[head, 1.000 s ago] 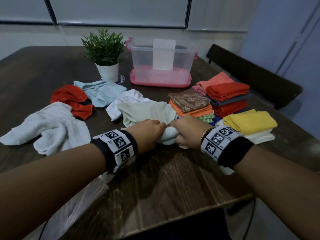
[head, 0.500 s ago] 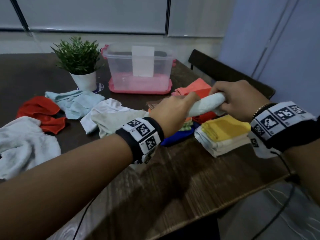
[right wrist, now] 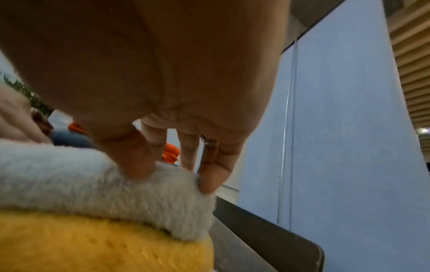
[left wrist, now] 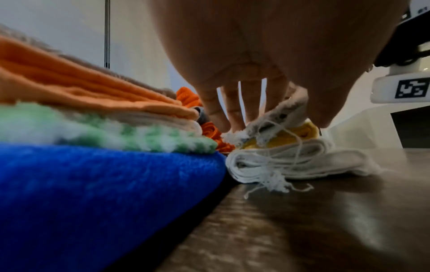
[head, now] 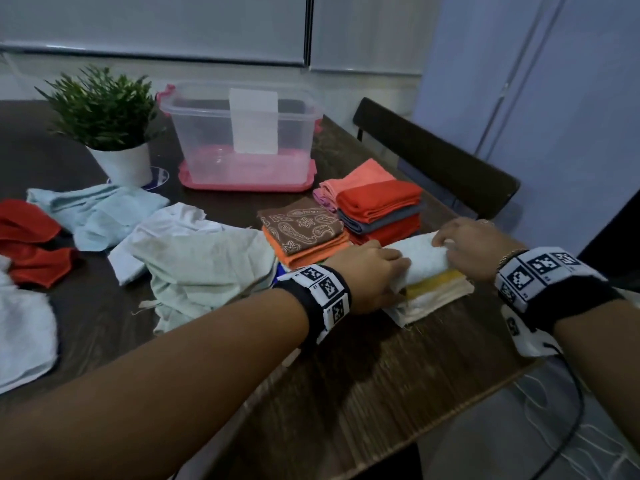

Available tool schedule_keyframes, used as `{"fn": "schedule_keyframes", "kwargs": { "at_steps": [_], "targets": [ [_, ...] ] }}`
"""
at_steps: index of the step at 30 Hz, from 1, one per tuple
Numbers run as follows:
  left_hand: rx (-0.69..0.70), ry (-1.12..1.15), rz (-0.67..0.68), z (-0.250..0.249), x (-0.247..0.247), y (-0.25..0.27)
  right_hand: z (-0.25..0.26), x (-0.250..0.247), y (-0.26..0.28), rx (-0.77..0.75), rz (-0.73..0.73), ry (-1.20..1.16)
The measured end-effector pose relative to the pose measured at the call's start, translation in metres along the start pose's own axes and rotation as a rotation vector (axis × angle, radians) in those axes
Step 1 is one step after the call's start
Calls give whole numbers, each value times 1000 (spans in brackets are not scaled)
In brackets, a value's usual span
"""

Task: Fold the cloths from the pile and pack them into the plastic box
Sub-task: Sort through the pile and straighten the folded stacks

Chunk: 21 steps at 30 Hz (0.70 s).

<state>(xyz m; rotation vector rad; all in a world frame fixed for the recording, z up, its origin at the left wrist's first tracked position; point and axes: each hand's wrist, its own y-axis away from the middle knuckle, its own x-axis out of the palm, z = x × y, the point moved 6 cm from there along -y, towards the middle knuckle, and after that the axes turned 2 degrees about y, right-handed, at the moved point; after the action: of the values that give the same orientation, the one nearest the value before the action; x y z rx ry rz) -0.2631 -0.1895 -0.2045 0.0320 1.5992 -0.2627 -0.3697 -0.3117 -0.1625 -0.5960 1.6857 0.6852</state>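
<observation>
The left hand (head: 369, 271) and right hand (head: 474, 245), right of centre in the head view, both rest on a folded white cloth (head: 420, 259): left fingers (left wrist: 235, 110) curl over its near end, the right thumb and fingers (right wrist: 210, 176) pinch its far end. The cloth lies on a yellow cloth (head: 434, 284) topping a cream stack. Left of it sit a paisley-topped stack (head: 301, 225) and a red stack (head: 379, 206). Unfolded cloths (head: 194, 258) sprawl across the tabletop (head: 363, 393) at left. The plastic box (head: 242, 133) stands open at upper centre beside a potted plant (head: 100, 112).
</observation>
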Motion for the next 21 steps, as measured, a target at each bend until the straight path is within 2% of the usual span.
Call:
{"fn": "schedule_keyframes", "kwargs": {
  "at_steps": [4, 6, 8, 11, 14, 18, 21],
  "targets": [
    [-62, 42, 35, -4, -3, -3, 6, -13, -1, 32, -46, -185],
    [-83, 37, 34, -7, -2, -4, 12, -15, -1, -6, -45, -192],
    [-90, 1, 36, -8, 3, -5, 18, -8, -4, -11, 18, -165],
    [-94, -2, 69, -13, 7, -1, 19, 26, -9, 119, 160, -95],
    [-106, 68, 120, -12, 1, 4, 20, 46, -12, 227, 175, -54],
    [-33, -4, 75, -8, -25, 22, 17, 44, -8, 245, 180, -25],
    [-137, -6, -8, 12, -54, 44, 13, 33, -7, 251, 170, -76]
  ]
}}
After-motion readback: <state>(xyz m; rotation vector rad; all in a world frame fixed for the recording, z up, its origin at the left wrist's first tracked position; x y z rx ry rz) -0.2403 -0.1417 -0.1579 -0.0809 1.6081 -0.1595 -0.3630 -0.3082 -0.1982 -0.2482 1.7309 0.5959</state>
